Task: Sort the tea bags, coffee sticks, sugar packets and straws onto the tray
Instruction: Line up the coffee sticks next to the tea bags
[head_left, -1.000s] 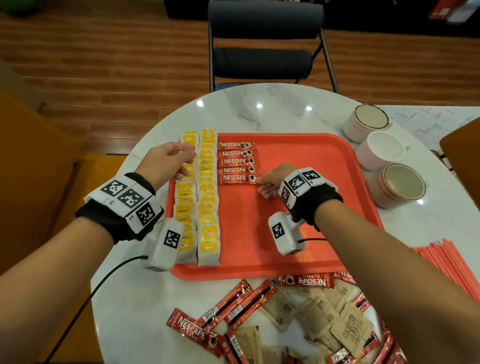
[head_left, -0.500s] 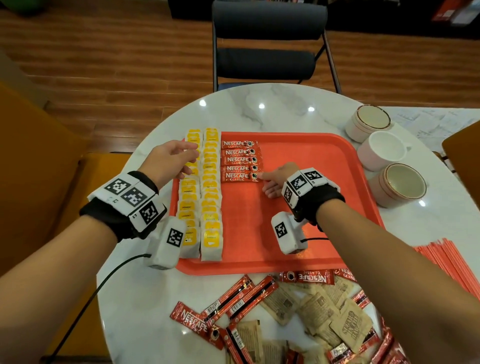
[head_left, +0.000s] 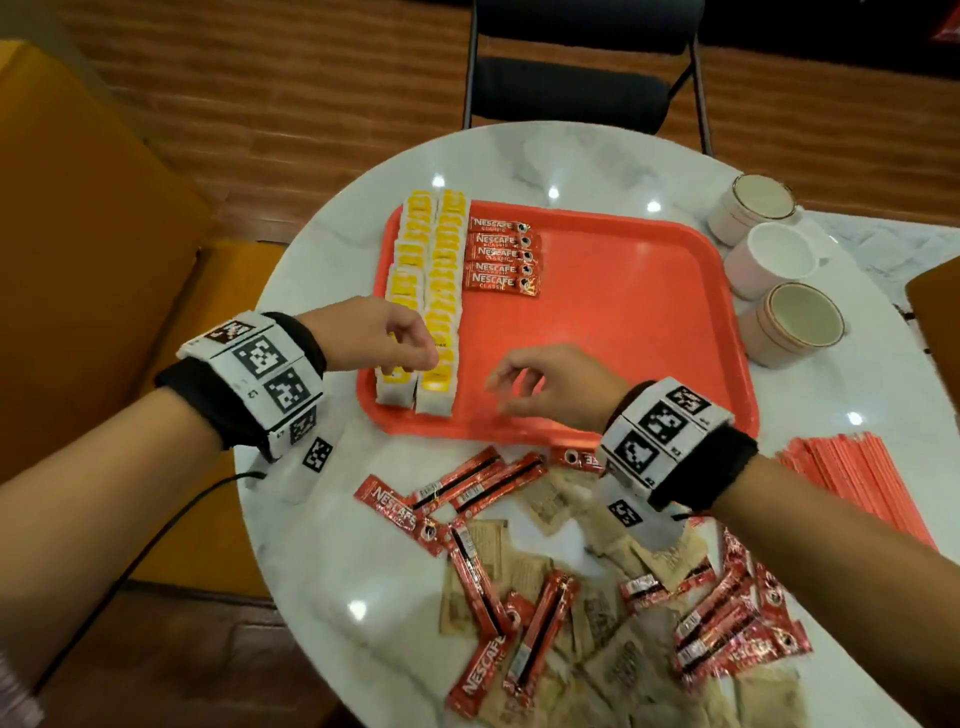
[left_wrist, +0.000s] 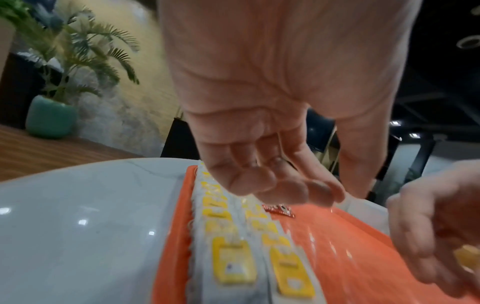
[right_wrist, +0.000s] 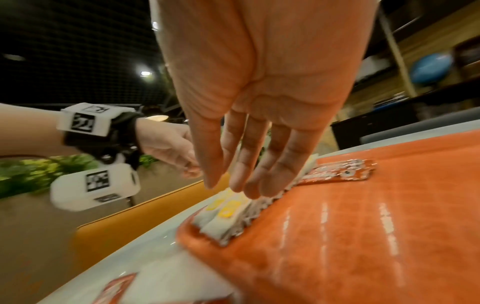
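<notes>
Both hands are hovering over the orange tray (head_left: 649, 332): left hand (head_left: 374, 338) loosely curled above the tea bags (head_left: 441, 291), seemingly holding nothing; right hand (head_left: 556, 387) relaxed, empty.

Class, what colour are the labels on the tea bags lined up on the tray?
Yellow, on white tea bags; clearest in the head view.

Left hand (left_wrist: 262, 127) above tea bags (left_wrist: 233, 257)
</notes>
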